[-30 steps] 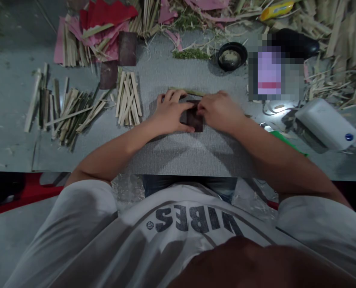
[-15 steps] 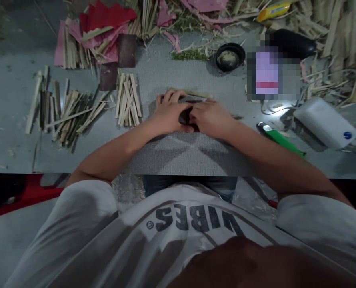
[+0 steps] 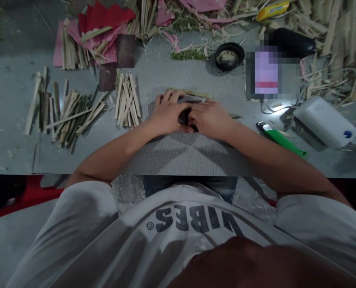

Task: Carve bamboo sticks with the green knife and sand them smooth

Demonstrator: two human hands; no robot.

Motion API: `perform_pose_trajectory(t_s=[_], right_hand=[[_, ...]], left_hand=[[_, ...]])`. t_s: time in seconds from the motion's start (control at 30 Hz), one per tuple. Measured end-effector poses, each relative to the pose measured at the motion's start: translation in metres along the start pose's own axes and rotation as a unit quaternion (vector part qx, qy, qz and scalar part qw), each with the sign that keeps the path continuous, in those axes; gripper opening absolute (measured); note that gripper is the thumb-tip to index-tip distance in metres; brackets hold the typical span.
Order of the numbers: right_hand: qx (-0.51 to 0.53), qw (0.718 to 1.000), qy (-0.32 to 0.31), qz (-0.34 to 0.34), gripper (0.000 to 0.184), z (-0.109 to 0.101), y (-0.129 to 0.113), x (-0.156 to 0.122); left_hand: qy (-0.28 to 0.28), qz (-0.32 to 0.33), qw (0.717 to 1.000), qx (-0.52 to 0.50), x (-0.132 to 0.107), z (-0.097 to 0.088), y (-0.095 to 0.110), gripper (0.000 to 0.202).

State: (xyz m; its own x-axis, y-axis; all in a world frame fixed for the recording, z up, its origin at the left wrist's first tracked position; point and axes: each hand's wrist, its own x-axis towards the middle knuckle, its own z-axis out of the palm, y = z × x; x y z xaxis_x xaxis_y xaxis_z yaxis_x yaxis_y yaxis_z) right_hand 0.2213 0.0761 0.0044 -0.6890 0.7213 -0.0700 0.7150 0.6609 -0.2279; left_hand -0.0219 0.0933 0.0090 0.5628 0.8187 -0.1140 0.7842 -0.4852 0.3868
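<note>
My left hand [image 3: 167, 113] and my right hand [image 3: 211, 118] meet over a small dark brown sheet [image 3: 184, 117], likely sandpaper, on the grey mat [image 3: 190, 152]. Both hands curl their fingers around it, and it is mostly hidden between them. A thin pale bamboo strip [image 3: 193, 93] lies on the mat just beyond my fingers. Whether the sheet wraps a strip I cannot tell.
Bamboo slats lie in a small pile [image 3: 127, 100] and a larger pile [image 3: 64, 112] to the left. Two dark sheets [image 3: 118, 60], red paper [image 3: 103, 18], a black bowl [image 3: 229, 56], a green lighter [image 3: 281, 139] and a white device [image 3: 325, 122] surround the mat.
My right hand slid left until it met my left hand, covering most of the dark sheet. This uncovered the green lighter at the right.
</note>
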Motion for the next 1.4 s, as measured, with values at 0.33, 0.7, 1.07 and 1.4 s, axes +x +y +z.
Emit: perform_pose_trajectory(t_s=[0.33, 0.7, 1.07, 1.4], right_hand=[[0.043, 0.995, 0.047, 0.070, 0.013, -0.004, 0.039, -0.004], [0.009, 0.990, 0.072, 0.122, 0.015, -0.003, 0.041, 0.000], [0.381, 0.872, 0.173, 0.252, 0.017, -0.001, 0.047, -0.008], [0.372, 0.896, 0.198, 0.142, 0.027, 0.005, 0.032, -0.020]], left_hand=[[-0.006, 0.003, 1.000, -0.012, 0.001, -0.001, -0.001, 0.092], [-0.022, -0.004, 1.000, -0.010, 0.001, -0.005, 0.000, 0.093], [-0.012, 0.013, 1.000, -0.014, 0.004, -0.004, -0.008, 0.095], [0.047, 0.021, 0.998, -0.026, 0.003, -0.007, -0.002, 0.059]])
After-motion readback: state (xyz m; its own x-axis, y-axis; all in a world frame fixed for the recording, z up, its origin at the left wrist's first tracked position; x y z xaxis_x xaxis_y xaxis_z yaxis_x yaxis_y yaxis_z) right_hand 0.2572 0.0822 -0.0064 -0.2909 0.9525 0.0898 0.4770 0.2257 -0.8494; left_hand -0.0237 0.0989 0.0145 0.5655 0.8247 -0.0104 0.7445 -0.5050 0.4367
